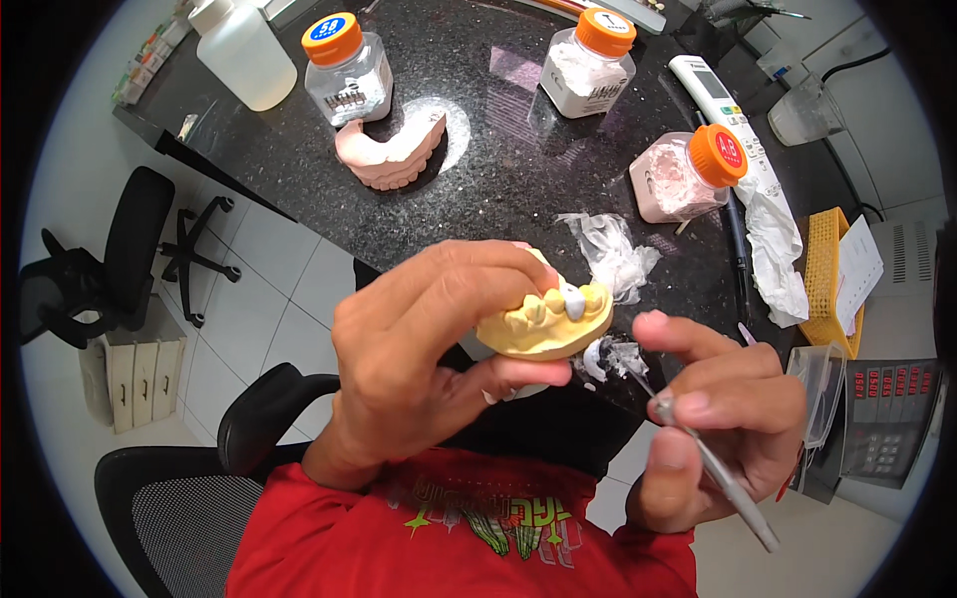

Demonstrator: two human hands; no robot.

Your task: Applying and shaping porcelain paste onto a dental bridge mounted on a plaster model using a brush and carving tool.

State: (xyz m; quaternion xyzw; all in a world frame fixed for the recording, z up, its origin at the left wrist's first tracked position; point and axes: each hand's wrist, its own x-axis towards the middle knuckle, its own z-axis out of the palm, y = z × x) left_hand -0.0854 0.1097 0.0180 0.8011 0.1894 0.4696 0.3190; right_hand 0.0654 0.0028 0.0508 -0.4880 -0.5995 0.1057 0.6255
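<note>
My left hand (429, 319) is closed around a yellow plaster dental model (546, 337), held above the near edge of the dark table. One tooth on the model is covered by a whitish-grey crown (572, 301). In my right hand (723, 424), pinched between thumb and fingers, is a slim metal dental carving instrument (733, 486). Its thin tip points toward the model but stays apart from it. A small greyish piece shows at the fingertips, too small to name. Below the model, white scraps (620, 357) lie on the table edge.
A pink dental cast (391, 157) rests at the back left near an orange-capped powder jar (347, 75). Two more such jars (588, 72) stand farther right. Crumpled tissue (610, 257), a remote control (720, 100) and a yellow basket (823, 279) are on the right. A plastic bottle (244, 58) stands far left.
</note>
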